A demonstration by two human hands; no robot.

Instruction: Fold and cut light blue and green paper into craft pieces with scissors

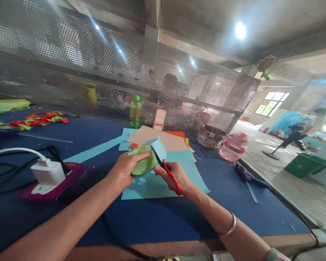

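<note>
My left hand [126, 167] pinches a piece of green paper [143, 165] with a rounded outline, the thumb lying across its top. Red-handled scissors [173, 178] are gripped in my right hand [176, 174], their dark blades at the right edge of the green paper. A light blue piece of paper [159, 146] sticks up behind the blades; whether it is joined to the green one, I cannot tell. Under both hands lies a large blue sheet [179, 166]. Beyond it, pale pink paper [160, 139] rests on orange and yellow sheets.
A green bottle [136, 112] stands near the perforated metal panel [103, 83]. Rightward are a woven basket [211, 137], a pink jar [234, 146] and a blue glue gun [251, 178]. At left, a white charger [47, 172] sits in a purple power strip [53, 188] with cables.
</note>
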